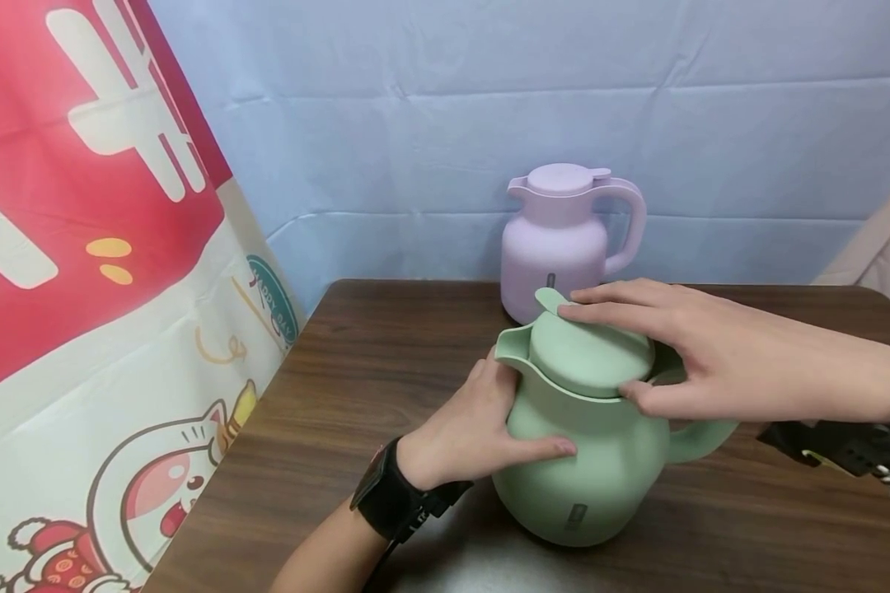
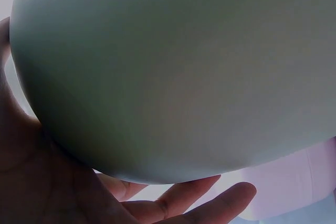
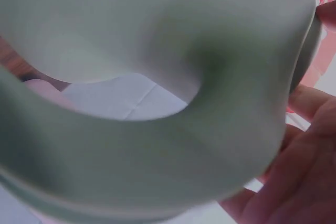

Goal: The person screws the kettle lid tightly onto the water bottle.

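Note:
A light green jug (image 1: 586,461) stands on the table, its spout toward the left and its handle (image 1: 700,441) toward the right. My left hand (image 1: 482,428) grips the body below the spout, thumb across the near side; its other fingers (image 2: 178,198) curve around the far side. The round green lid (image 1: 589,354) sits in the jug's mouth, with its tab pointing to the back left, away from the handle. My right hand (image 1: 660,346) holds the lid from above, thumb at the near edge, fingers beside the tab. In the right wrist view, the handle (image 3: 131,156) fills much of the picture.
A similar lilac jug (image 1: 556,247) stands behind the green one, lid on, handle to the right. The dark wooden table (image 1: 386,354) ends at a pale blue cloth backdrop (image 1: 415,148). A printed red and white cloth (image 1: 119,346) hangs along the left side.

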Available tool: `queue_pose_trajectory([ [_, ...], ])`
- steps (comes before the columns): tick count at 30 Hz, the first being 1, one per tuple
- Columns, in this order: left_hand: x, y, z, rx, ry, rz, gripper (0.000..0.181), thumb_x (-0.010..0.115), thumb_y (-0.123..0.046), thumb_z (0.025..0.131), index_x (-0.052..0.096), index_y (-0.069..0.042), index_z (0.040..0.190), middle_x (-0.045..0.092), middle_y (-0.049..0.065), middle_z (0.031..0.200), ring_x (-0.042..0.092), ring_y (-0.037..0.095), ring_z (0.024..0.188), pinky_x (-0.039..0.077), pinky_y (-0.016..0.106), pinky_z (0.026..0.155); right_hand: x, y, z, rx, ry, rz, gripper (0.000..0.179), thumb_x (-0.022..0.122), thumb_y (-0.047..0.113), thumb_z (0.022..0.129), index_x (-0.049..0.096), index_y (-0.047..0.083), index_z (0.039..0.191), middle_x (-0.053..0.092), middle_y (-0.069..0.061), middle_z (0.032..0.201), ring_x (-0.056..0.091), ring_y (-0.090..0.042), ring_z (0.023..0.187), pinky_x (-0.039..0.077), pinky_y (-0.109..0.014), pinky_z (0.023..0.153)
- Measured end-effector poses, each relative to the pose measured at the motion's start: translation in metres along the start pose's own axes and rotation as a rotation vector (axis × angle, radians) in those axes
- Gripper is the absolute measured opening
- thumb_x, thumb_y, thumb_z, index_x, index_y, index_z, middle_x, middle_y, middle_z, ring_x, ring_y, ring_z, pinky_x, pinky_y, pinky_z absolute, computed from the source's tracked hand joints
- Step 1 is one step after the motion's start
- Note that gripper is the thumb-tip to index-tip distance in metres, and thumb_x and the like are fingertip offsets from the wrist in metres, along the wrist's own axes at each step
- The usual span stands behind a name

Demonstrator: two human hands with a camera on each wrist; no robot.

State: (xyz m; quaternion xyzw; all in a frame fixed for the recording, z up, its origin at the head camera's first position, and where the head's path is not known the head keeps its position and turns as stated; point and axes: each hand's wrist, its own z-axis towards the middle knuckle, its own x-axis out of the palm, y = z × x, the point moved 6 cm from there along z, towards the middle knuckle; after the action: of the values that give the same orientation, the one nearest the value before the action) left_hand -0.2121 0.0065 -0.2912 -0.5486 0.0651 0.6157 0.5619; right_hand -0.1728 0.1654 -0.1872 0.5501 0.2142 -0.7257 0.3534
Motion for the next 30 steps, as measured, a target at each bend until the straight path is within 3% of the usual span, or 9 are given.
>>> queue_pose_trajectory([
  [6, -0.0010, -0.0004, 0.0001, 0.003, -0.009, -0.003, 0.093, 0.072, -0.056, 0.076, 0.017, -0.031, 0.146, 0.033, -0.012, 0.137, 0.028, 0.003, 0.124, 0.029, 0.036, 0.102, -0.0028, 0.0000, 0.0032, 0.036, -0.066, -0.022, 0.061, 0.078, 0.039, 0.076, 0.054, 0.027, 0.129, 0.046, 0.017, 0.125, 0.046, -0.006, 0.111, 0.040, -0.031, 0.086],
  [10, -0.0008, -0.0003, 0.0005, 0.004, -0.004, -0.010, 0.091, 0.073, -0.055, 0.076, 0.018, -0.032, 0.145, 0.034, -0.013, 0.136, 0.029, 0.002, 0.123, 0.029, 0.036, 0.101, -0.0033, -0.0009, 0.0046, 0.094, -0.081, -0.040, 0.056, 0.074, 0.054, 0.075, 0.054, 0.027, 0.120, 0.045, 0.018, 0.120, 0.046, -0.007, 0.106, 0.041, -0.036, 0.083],
  [12, -0.0008, -0.0006, 0.0007, 0.008, -0.001, -0.013, 0.091, 0.073, -0.054, 0.076, 0.018, -0.032, 0.145, 0.034, -0.014, 0.136, 0.029, 0.002, 0.123, 0.029, 0.036, 0.101, -0.0018, -0.0020, 0.0048, 0.112, -0.058, -0.016, 0.057, 0.073, 0.055, 0.076, 0.051, 0.027, 0.122, 0.043, 0.014, 0.129, 0.045, -0.009, 0.113, 0.041, -0.038, 0.086],
  [16, -0.0007, -0.0015, 0.0008, 0.014, 0.000, -0.014, 0.092, 0.073, -0.053, 0.076, 0.016, -0.031, 0.146, 0.033, -0.013, 0.137, 0.029, 0.003, 0.125, 0.028, 0.037, 0.102, 0.0028, -0.0051, 0.0036, 0.138, 0.036, 0.055, 0.075, 0.071, 0.052, 0.080, 0.034, 0.032, 0.142, 0.029, 0.012, 0.149, 0.031, -0.012, 0.133, 0.034, -0.035, 0.099],
  [19, 0.0001, -0.0015, 0.0007, 0.016, 0.002, -0.014, 0.093, 0.073, -0.054, 0.076, 0.015, -0.031, 0.146, 0.031, -0.013, 0.139, 0.028, 0.003, 0.126, 0.028, 0.037, 0.103, 0.0053, -0.0051, 0.0021, 0.129, 0.094, 0.065, 0.086, 0.069, 0.053, 0.081, 0.020, 0.034, 0.149, 0.024, 0.015, 0.151, 0.024, -0.011, 0.138, 0.027, -0.028, 0.105],
  [24, -0.0001, -0.0019, 0.0010, 0.026, 0.002, -0.016, 0.092, 0.072, -0.054, 0.077, 0.016, -0.031, 0.146, 0.030, -0.013, 0.139, 0.027, 0.003, 0.126, 0.028, 0.037, 0.103, 0.0044, -0.0052, 0.0003, 0.114, 0.113, 0.032, 0.086, 0.068, 0.053, 0.082, 0.019, 0.034, 0.150, 0.023, 0.016, 0.151, 0.021, -0.014, 0.140, 0.026, -0.033, 0.107],
  [30, 0.0001, -0.0008, -0.0002, 0.009, 0.007, -0.008, 0.094, 0.072, -0.055, 0.077, 0.014, -0.031, 0.147, 0.030, -0.011, 0.140, 0.027, 0.004, 0.126, 0.029, 0.038, 0.102, 0.0018, -0.0081, -0.0043, 0.116, 0.104, 0.040, 0.084, 0.071, 0.040, 0.083, 0.020, 0.036, 0.150, 0.026, 0.016, 0.150, 0.021, -0.014, 0.140, 0.027, -0.040, 0.106],
])
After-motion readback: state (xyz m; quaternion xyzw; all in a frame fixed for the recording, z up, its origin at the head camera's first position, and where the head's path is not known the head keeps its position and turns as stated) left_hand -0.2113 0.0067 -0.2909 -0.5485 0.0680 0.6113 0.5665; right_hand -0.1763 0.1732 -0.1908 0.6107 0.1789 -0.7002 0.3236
